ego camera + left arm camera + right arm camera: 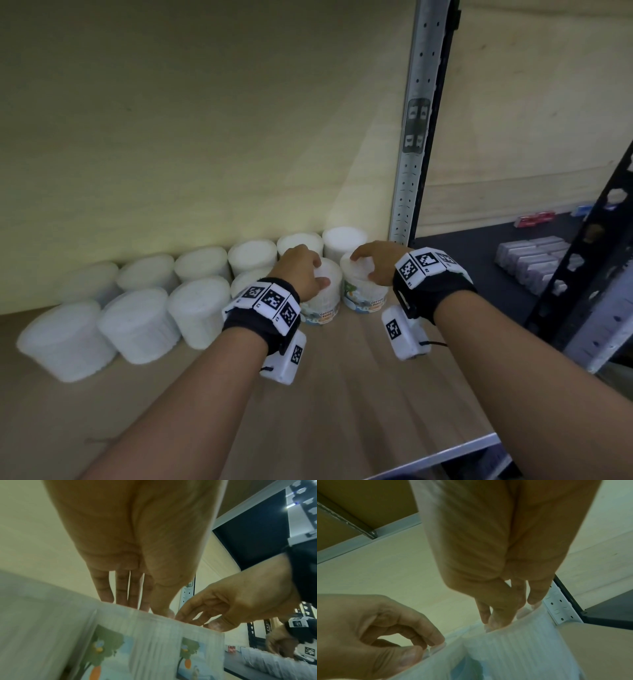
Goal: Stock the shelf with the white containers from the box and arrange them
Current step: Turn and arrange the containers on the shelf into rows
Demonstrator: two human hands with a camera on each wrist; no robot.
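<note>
Two labelled white containers stand side by side on the wooden shelf (342, 394), at the right end of the front row. My left hand (308, 270) grips the left container (323, 301) from above, fingers and thumb curled over its lid. My right hand (376, 262) grips the right container (363, 291) the same way. The left wrist view shows my left hand (130, 574) reaching down onto the lid of its container (137, 635), with my right hand (231, 601) beside it. In the right wrist view my right hand (496, 581) holds the rim of its container (513, 649).
Several plain white containers fill a back row (202, 263) and a front row (137, 325) to the left, against the back panel. A perforated metal upright (411, 154) stands just right of the hands. Beyond it a dark shelf holds wrapped packs (531, 260) and red boxes (534, 219).
</note>
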